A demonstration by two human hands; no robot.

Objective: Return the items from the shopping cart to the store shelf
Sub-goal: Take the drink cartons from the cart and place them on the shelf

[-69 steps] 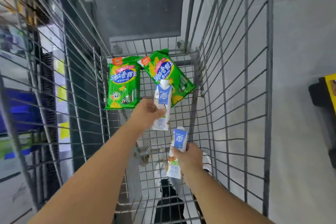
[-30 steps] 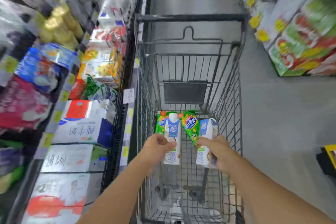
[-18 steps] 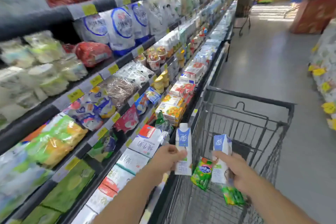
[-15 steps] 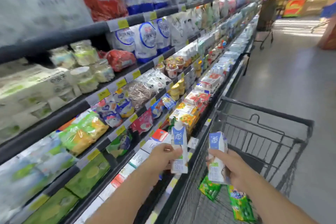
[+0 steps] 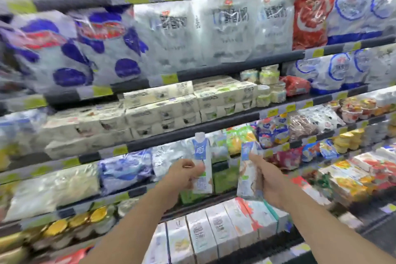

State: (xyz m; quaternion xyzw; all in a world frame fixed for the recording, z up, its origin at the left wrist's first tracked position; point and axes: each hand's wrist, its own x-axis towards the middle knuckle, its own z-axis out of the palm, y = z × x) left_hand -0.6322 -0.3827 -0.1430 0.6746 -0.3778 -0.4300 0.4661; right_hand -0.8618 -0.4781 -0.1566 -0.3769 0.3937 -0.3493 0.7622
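outstretched, left hand [image 5: 186, 174] clamped on upright carton [image 5: 202, 162], right hand [image 5: 270, 180] gripping tilted carton [image 5: 247, 169], facing shelf [image 5: 192, 134]

Nothing is read cleanly; motion blur smears all print. Large dark Chinese characters are seen on the white bags [image 5: 231, 28], two shelves above the white-and-blue carton [image 5: 202, 163], but are not legible. The carton's blue label and the yellow price tags [image 5: 273, 112] are unreadable too.
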